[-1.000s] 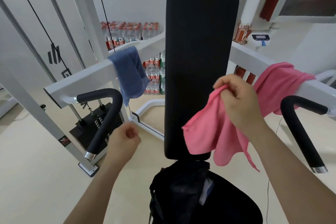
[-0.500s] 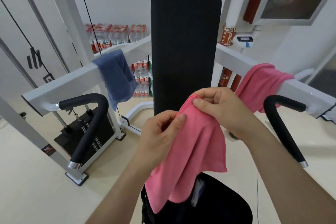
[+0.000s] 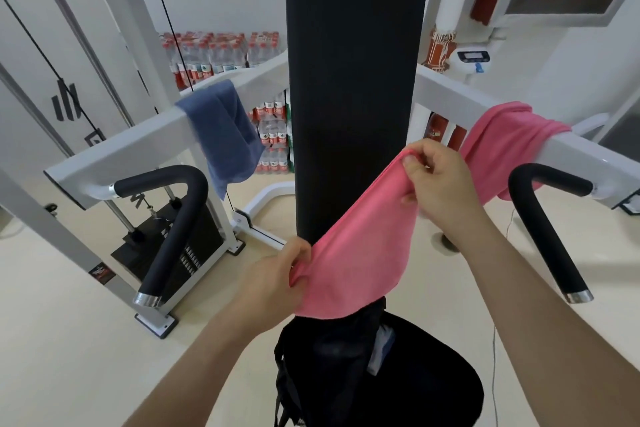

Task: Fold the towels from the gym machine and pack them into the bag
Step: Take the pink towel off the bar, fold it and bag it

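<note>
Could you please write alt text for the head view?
Left hand and right hand hold a pink towel stretched before a gym machine's black back pad, above a black bag. A blue towel and second pink towel hang on its white arms.

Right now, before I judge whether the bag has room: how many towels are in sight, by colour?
Pink: 2, the held pink towel and the draped pink towel
Blue: 1, the blue towel, draped over the white frame
Total: 3 towels
</note>
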`<state>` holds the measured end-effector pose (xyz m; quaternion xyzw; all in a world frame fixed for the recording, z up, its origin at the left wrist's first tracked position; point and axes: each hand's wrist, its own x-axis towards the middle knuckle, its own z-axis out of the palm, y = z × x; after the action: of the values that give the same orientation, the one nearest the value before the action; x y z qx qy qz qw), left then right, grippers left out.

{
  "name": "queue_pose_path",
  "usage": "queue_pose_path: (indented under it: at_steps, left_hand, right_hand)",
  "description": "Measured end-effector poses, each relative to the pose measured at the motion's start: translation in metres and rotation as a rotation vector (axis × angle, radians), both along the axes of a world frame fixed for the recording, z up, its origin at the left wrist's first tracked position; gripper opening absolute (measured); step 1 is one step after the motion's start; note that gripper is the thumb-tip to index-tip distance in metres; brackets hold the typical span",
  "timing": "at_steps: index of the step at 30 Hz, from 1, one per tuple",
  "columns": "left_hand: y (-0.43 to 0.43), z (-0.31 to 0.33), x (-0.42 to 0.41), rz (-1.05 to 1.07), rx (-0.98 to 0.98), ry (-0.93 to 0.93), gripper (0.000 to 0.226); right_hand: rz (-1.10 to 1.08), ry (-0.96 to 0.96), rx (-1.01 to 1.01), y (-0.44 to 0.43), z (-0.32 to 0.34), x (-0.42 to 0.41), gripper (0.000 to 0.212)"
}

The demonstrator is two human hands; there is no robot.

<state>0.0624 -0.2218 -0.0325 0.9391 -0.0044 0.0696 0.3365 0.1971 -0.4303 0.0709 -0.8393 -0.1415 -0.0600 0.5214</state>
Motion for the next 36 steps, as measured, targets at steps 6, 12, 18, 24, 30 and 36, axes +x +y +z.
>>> queue_pose_path:
  at_steps: [6, 12, 18, 24, 30, 36]
  left_hand:
    - [0.025, -0.015, 0.004, 0.219, -0.202, 0.068, 0.027]
    - [0.03, 0.002, 0.02, 0.316, -0.439, -0.064, 0.022]
    - [0.052, 0.025, 0.027, 0.289, -1.027, 0.103, 0.018]
    - [0.014, 0.037, 0.042, 0.344, -0.898, 0.083, 0.004]
    - [-0.036, 0.066, 0.049, 0.25, -1.232, 0.065, 0.015]
    - [-0.048, 0.086, 0.048, 0.066, -0.455, -0.129, 0.028]
  right_hand:
    - [-0.125, 0.06, 0.001, -0.022, -0.03, 0.023, 0.016]
    - [-0.161, 0.305, 0.11, -0.037, -0.06, 0.036, 0.016]
    - [-0.103, 0.498, 0.277, -0.055, -0.075, 0.045, 0.013]
    - [-0.147, 0.7, 0.542, -0.046, -0.073, 0.037, 0.019]
    - [-0.007, 0.498, 0.415, -0.002, -0.046, -0.024, 0.026]
    - [0.164, 0.279, 0.349, 0.018, -0.025, -0.049, 0.022]
